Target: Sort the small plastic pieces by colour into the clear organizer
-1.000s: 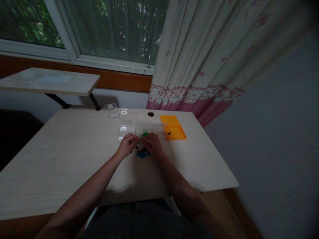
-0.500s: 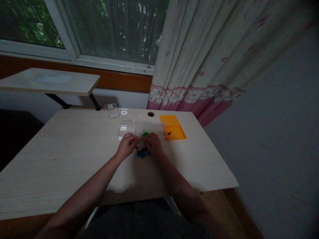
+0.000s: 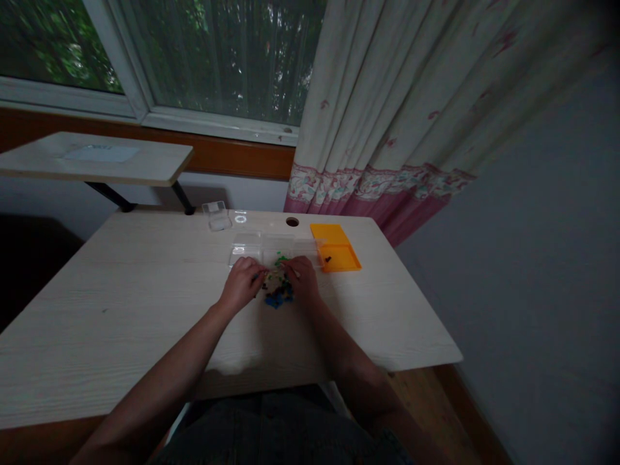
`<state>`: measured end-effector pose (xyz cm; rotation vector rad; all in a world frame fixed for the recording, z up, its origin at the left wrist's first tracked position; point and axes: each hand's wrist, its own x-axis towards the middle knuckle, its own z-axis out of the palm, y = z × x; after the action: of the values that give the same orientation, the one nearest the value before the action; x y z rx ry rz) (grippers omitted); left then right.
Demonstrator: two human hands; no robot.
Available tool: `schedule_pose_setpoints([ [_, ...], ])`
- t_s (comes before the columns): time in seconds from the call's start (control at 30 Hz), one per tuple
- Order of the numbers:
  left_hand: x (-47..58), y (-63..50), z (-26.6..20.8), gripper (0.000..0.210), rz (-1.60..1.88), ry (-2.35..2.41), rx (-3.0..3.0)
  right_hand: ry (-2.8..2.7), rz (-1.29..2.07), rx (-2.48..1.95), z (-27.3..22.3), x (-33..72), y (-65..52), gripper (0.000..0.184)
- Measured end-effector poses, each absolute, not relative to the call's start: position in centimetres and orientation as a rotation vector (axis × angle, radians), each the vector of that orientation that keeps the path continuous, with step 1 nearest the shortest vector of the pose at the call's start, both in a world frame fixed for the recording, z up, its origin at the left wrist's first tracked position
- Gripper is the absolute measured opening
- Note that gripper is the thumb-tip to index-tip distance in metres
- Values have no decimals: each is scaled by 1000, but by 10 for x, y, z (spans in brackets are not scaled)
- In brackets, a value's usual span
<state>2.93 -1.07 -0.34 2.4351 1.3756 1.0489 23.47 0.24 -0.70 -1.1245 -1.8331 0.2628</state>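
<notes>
My left hand is at the left edge of a pile of small loose pieces, its thumb and fingertips drawn together; whatever they hold is too small to name. On the pile's right side is my right hand, fingers curled in a pinch, with its contents likewise not readable. Blue pieces lie nearest my body, mixed with dark ones. Green pieces sit farther off, beyond the fingertips. Behind the hands stands a clear divided plastic box, partly covered by them.
An open orange case with a small dark piece inside lies right of the hands. A small clear box stands at the back left of the desk. Farther back are a cable hole and a raised shelf.
My hands have drawn slightly apart, showing more of the pile between them. The boxes and the orange case stay where they were; the view has shifted very slightly.
</notes>
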Motion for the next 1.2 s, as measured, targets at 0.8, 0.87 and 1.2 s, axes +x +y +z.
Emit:
schedule_pose_setpoints([
  [0.8, 38, -15, -4, 19, 718, 1505, 2614, -1782, 186, -1166, -3, 236, 2, 19],
  [0.87, 38, -15, -3, 21, 705, 1506, 2622, -1769, 172, -1202, -4, 237, 3, 19],
  [1.2, 38, -15, -2, 17, 674, 1498, 2660, -1750, 142, -1271, -11, 241, 7, 21],
])
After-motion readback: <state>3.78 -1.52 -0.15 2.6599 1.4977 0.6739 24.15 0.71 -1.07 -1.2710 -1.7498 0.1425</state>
